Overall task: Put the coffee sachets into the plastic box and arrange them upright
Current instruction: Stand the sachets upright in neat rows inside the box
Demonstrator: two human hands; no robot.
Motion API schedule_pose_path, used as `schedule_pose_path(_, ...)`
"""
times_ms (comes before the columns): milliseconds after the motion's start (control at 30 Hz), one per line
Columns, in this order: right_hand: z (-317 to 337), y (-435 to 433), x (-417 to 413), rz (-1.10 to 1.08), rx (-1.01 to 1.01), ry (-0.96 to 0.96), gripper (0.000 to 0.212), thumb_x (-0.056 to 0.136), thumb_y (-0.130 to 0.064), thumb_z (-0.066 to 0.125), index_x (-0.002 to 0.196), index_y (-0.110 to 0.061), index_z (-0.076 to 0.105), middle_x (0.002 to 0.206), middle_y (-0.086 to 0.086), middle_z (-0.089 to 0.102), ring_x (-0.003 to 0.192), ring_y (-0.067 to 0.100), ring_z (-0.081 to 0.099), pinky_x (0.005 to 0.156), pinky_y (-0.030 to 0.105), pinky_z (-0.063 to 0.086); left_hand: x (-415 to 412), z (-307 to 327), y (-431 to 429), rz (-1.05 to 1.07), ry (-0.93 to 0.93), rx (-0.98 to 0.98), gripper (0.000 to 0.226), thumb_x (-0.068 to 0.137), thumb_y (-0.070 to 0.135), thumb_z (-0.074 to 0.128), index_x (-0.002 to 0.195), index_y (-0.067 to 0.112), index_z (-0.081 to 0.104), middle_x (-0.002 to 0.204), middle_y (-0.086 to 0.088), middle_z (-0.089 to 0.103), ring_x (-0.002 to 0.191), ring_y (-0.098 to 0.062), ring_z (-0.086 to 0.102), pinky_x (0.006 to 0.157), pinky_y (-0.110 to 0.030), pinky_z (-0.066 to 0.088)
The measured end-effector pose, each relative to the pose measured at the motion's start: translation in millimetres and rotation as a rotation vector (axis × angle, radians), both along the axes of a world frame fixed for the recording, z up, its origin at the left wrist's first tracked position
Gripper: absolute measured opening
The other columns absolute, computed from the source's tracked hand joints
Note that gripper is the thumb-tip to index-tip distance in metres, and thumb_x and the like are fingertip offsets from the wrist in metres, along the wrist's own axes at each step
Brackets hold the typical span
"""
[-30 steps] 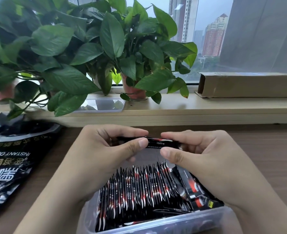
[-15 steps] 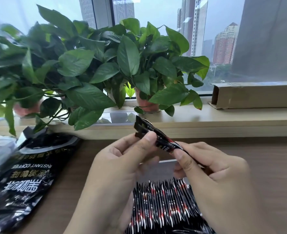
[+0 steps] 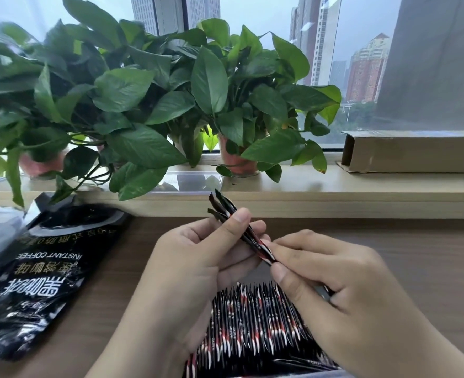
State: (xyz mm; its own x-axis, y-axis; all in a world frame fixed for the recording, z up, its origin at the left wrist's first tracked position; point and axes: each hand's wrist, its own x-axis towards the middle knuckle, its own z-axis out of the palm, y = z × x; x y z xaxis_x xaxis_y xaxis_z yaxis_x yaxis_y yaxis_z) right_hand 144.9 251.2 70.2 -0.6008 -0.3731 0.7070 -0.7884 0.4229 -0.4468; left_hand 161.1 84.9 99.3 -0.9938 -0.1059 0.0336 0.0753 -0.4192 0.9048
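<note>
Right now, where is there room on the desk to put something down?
The widest bare wood is on the desk, between the right hand and the windowsill. A narrower strip runs between the coffee bag and the left hand. The sill is bare between the plant pot and the cardboard box. Crowded: the sachets packed below the hands.

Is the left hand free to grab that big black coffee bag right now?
Probably not yet: the left hand pinches sachets together with the right hand. The bag lies just left of it, nothing between.
</note>
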Motion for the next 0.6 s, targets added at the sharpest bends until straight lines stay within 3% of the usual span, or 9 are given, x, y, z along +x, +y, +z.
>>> schedule_pose_path(100,3.3,7.0,1.7,0.035,0.022,-0.043,0.025,0.089,-0.025,0.064,0.109,-0.021,0.077,0.102,-0.015,0.069,0.081,0.008,0.069,0.065,0.022,0.054,-0.3,1.0,-2.1,-0.014,0.002,-0.022,0.035,0.073,0.019,0.071,0.097,-0.007,0.070,0.091,-0.021,0.077,0.079,-0.031,0.077,0.060,-0.030,0.062)
schedule_pose_path(233,10.1,11.6,6.9,0.023,0.090,-0.098,0.044,0.078,-0.050,0.071,0.118,-0.033,0.072,0.114,-0.023,0.066,0.103,0.003,0.066,0.071,0.019,0.056,0.1,1.9,-6.0,-0.041,0.012,-0.085,0.033,0.071,0.022,0.072,0.093,-0.004,0.072,0.089,-0.020,0.078,0.073,-0.028,0.077,0.054,-0.026,0.059)
schedule_pose_path(300,15.7,16.1,8.7,-0.008,0.096,-0.108,0.044,0.076,-0.052,0.073,0.116,-0.033,0.073,0.113,-0.024,0.066,0.105,0.002,0.065,0.071,0.016,0.057,0.0,0.8,-7.1,-0.048,0.017,-0.109,0.032,0.071,0.021,0.072,0.092,-0.003,0.073,0.089,-0.021,0.077,0.075,-0.030,0.077,0.054,-0.027,0.059)
schedule_pose_path(433,25.0,38.7,6.0,-0.247,0.017,-0.115,0.013,0.083,-0.032,0.072,0.092,-0.029,0.079,0.081,-0.022,0.072,0.077,-0.003,0.069,0.062,0.009,0.053,-1.6,-4.9,-8.5,-0.066,0.008,-0.205,0.028,0.075,0.018,0.072,0.093,-0.003,0.072,0.088,-0.021,0.077,0.079,-0.032,0.077,0.057,-0.031,0.061)
schedule_pose_path(533,27.0,52.9,4.5,-0.443,0.086,-0.212,0.009,0.076,-0.029,0.070,0.077,-0.036,0.076,0.065,-0.024,0.071,0.061,-0.006,0.068,0.059,0.020,0.057,-3.7,-9.3,-8.0,-0.090,-0.012,-0.270,0.023,0.078,0.017,0.071,0.092,-0.002,0.072,0.088,-0.020,0.078,0.080,-0.031,0.077,0.060,-0.029,0.061)
schedule_pose_path(600,26.3,55.1,5.2,-0.509,0.220,-0.302,0.012,0.079,-0.023,0.074,0.077,-0.035,0.075,0.062,-0.020,0.070,0.059,-0.007,0.067,0.064,0.019,0.057,-5.2,-12.1,-6.5,-0.101,-0.023,-0.295,0.023,0.079,0.017,0.071,0.092,-0.002,0.072,0.088,-0.019,0.078,0.079,-0.030,0.077,0.058,-0.025,0.059)
